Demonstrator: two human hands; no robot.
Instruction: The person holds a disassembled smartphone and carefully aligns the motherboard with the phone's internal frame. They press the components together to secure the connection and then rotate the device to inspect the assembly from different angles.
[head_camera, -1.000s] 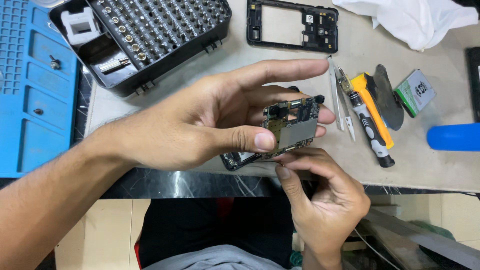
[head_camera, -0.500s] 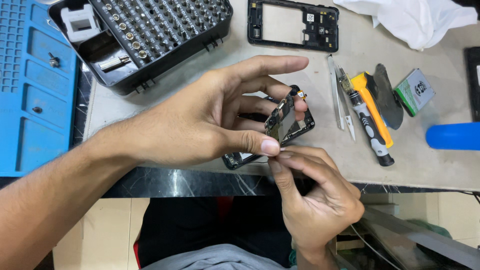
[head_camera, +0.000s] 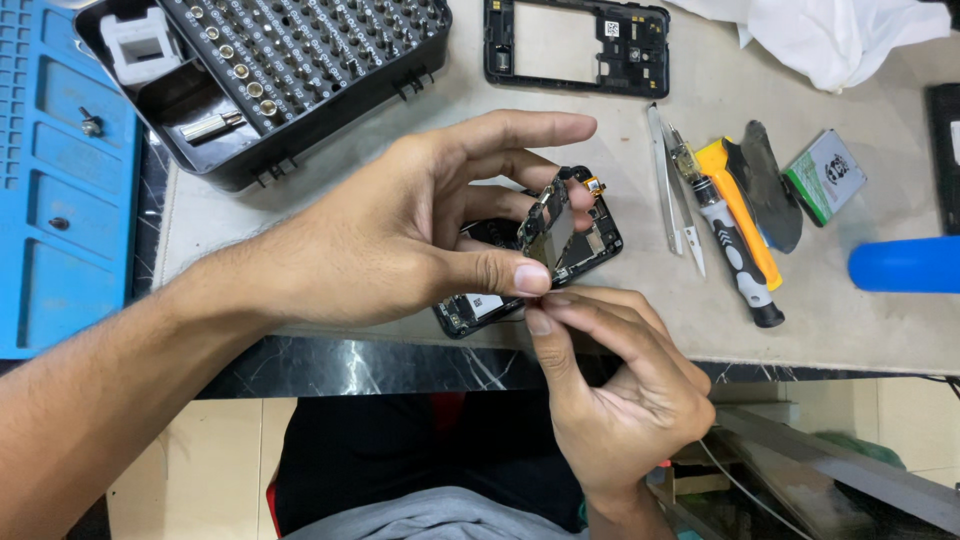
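Fingers first: my left hand (head_camera: 400, 235) pinches a small circuit board (head_camera: 548, 222) between thumb and fingers, holding it tilted on edge just above the opened phone body (head_camera: 560, 270) lying on the table (head_camera: 880, 320). My right hand (head_camera: 620, 390) comes up from below, its thumb and forefinger drawn narrow and touching the board's lower edge beside my left thumb (whether they truly grip it, I cannot tell). My left palm hides much of the phone body. Beside them lie tweezers (head_camera: 675, 190), a yellow-and-black screwdriver (head_camera: 735, 225) and a bit case (head_camera: 290, 70); a blue mat (head_camera: 60, 200) is cut off at the left.
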